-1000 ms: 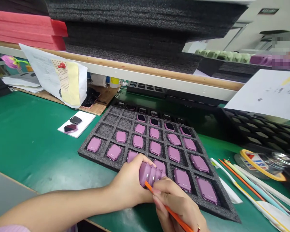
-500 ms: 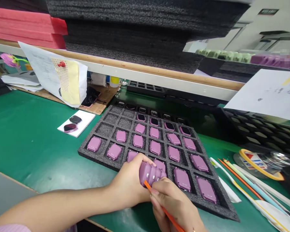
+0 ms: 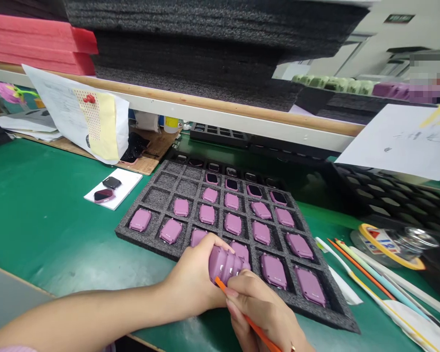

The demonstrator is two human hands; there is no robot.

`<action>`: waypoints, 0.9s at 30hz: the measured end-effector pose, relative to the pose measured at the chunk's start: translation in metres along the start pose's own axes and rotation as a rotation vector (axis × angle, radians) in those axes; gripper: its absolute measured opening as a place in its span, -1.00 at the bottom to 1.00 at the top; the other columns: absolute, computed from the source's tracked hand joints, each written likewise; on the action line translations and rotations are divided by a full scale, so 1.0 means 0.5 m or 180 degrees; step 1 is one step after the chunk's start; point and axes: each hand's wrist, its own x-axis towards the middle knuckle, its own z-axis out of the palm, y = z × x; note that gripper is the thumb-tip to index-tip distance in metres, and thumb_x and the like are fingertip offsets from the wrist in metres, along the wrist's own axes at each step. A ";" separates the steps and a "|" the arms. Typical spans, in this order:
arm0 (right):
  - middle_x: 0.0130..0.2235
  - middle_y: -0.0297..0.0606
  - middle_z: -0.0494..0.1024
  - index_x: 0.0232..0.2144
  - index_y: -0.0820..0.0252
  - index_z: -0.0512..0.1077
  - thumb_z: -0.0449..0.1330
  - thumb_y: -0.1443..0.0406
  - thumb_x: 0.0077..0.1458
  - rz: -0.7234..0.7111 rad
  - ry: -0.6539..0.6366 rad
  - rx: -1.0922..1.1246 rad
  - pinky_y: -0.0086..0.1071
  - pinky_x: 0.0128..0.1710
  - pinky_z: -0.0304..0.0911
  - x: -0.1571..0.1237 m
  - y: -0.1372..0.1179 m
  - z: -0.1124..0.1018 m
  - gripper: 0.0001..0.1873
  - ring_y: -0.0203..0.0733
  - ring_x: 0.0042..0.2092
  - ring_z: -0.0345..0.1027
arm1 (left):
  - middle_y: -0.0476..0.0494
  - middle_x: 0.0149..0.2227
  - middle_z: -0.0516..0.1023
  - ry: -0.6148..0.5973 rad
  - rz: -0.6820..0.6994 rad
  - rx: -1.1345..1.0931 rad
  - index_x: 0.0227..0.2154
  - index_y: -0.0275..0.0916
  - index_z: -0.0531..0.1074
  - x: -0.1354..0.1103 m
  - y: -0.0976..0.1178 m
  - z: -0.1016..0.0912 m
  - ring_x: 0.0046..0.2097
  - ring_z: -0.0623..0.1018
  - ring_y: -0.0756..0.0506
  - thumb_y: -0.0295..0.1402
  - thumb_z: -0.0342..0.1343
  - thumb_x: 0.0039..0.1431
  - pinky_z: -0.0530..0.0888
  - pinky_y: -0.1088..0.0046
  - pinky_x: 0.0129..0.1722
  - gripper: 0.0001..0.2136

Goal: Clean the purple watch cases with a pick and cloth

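Observation:
My left hand [image 3: 196, 274] is closed round several purple watch cases [image 3: 220, 264] held side by side over the tray's near edge. In my right hand [image 3: 264, 308] is a slim orange stick [image 3: 258, 328], pinched like a pen. Its flat tip touches or nearly touches the lower corner of the nearest case. Beneath lies a black foam tray [image 3: 156, 198] with purple watch cases [image 3: 273, 270] in most pockets, mostly backs up. Dark-screened watches [image 3: 254, 190] sit in its far row. My fingers hide part of the held cases.
A white pad [image 3: 126, 186] with two watch pieces lies left of the tray. To the right are a glass bottle [image 3: 385, 244], a toothbrush [image 3: 355, 278] and several coloured sticks. A shelf [image 3: 205, 110] crosses above, stacked with black foam.
The whole view has shifted slightly, so things appear a little further left. Both hands keep their grips, and the orange tip stays at the nearest case's lower corner.

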 end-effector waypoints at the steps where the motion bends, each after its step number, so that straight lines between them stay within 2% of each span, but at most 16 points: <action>1: -0.36 -0.29 0.47 -0.08 0.11 0.23 0.02 0.53 0.25 0.0066 0.0009 0.0051 -0.39 -0.44 0.39 0.000 -0.002 0.002 -0.72 -0.28 -0.43 0.34 | 0.12 -0.43 0.46 0.0007 0.0001 0.0041 -0.25 -0.18 0.34 0.000 0.000 0.000 -0.38 0.41 0.00 -0.50 0.34 -0.26 0.32 0.52 -0.39 -0.56; 4: -0.34 -0.28 0.48 -0.15 0.10 0.27 0.01 0.48 0.31 0.0428 0.0320 0.0390 -0.41 -0.42 0.41 -0.002 -0.010 -0.003 -0.82 -0.27 -0.38 0.41 | 0.08 -0.38 0.49 0.0031 0.0035 0.0163 -0.24 -0.18 0.34 0.001 0.000 -0.001 -0.35 0.44 -0.04 -0.43 0.39 -0.27 0.34 0.48 -0.37 -0.53; 7: -0.42 -0.34 0.47 -0.19 0.10 0.33 0.01 0.39 0.37 0.0756 0.1054 0.0562 -0.40 -0.41 0.41 -0.012 -0.010 -0.040 -0.87 -0.27 -0.39 0.43 | 0.02 -0.35 0.51 0.0097 0.0095 0.0291 -0.24 -0.18 0.34 0.002 0.000 -0.002 -0.31 0.48 -0.09 -0.32 0.42 -0.25 0.39 0.42 -0.30 -0.52; 10: -0.45 -0.36 0.46 -0.23 0.07 0.33 0.06 0.24 0.37 0.1250 0.1958 -0.0087 -0.28 -0.33 0.40 -0.041 0.016 -0.123 -0.90 -0.20 -0.39 0.41 | 0.02 -0.35 0.53 0.0100 0.0075 0.0458 -0.23 -0.16 0.33 0.002 0.003 -0.003 -0.29 0.50 -0.12 -0.29 0.42 -0.23 0.42 0.39 -0.27 -0.52; 12: -0.47 -0.34 0.44 -0.29 0.06 0.29 -0.03 0.07 0.37 0.1967 0.2117 -0.0997 -0.21 -0.30 0.38 -0.072 0.042 -0.194 -0.73 -0.14 -0.40 0.41 | 0.03 -0.33 0.54 0.0107 0.0054 0.0561 -0.22 -0.15 0.33 0.002 0.007 -0.003 -0.30 0.52 -0.12 -0.30 0.40 -0.20 0.44 0.38 -0.25 -0.55; 13: -0.51 -0.33 0.42 -0.34 0.05 0.27 -0.13 0.00 0.37 0.2460 0.1796 -0.1527 -0.22 -0.34 0.37 -0.089 0.054 -0.227 -0.62 -0.12 -0.43 0.41 | 0.03 -0.32 0.55 0.0129 0.0078 0.0607 -0.22 -0.14 0.34 0.002 0.009 -0.003 -0.29 0.54 -0.12 -0.30 0.38 -0.18 0.45 0.37 -0.23 -0.57; 16: -0.66 -0.32 0.38 -0.56 0.04 0.25 -0.03 -0.04 0.27 0.3247 0.0838 -0.2038 -0.29 -0.52 0.22 -0.139 0.082 -0.291 -0.55 -0.14 -0.60 0.31 | 0.00 -0.27 0.58 0.0178 0.0141 0.0740 -0.22 -0.14 0.37 0.004 0.012 -0.003 -0.24 0.58 -0.16 -0.29 0.36 -0.16 0.48 0.32 -0.16 -0.60; 18: -0.68 -0.31 0.38 -0.66 0.04 0.22 0.07 0.05 0.21 0.3505 0.0284 -0.2105 -0.31 -0.55 0.16 -0.165 0.094 -0.302 -0.55 -0.17 -0.62 0.28 | -0.02 -0.26 0.60 0.0206 0.0175 0.0793 -0.23 -0.13 0.38 0.004 0.012 -0.002 -0.22 0.61 -0.19 -0.27 0.34 -0.15 0.49 0.29 -0.14 -0.61; 20: -0.64 -0.32 0.42 -0.68 0.08 0.24 0.13 0.16 0.21 0.3711 -0.0183 -0.2199 -0.34 -0.50 0.19 -0.182 0.105 -0.299 -0.56 -0.20 -0.57 0.31 | -0.04 -0.25 0.62 0.0239 0.0200 0.0802 -0.23 -0.13 0.39 0.004 0.009 -0.001 -0.21 0.62 -0.22 -0.24 0.34 -0.15 0.50 0.25 -0.12 -0.62; 23: -0.54 -0.40 0.45 -0.55 0.19 0.38 0.18 0.19 0.28 0.3937 -0.0582 -0.2374 -0.37 -0.39 0.30 -0.194 0.121 -0.303 -0.64 -0.30 -0.49 0.35 | -0.05 -0.26 0.64 0.0277 0.0163 0.0822 -0.20 -0.11 0.39 0.005 0.003 -0.002 -0.22 0.64 -0.25 -0.19 0.32 -0.15 0.52 0.18 -0.08 -0.59; 27: -0.30 -0.32 0.56 -0.28 0.24 0.48 0.16 0.15 0.34 0.3934 -0.0558 -0.2623 -0.28 -0.24 0.43 -0.189 0.139 -0.324 -0.73 -0.27 -0.31 0.47 | -0.08 -0.27 0.65 0.0285 0.0179 0.0866 -0.18 -0.11 0.38 0.010 -0.010 -0.005 -0.22 0.65 -0.27 -0.14 0.31 -0.15 0.53 0.13 -0.05 -0.57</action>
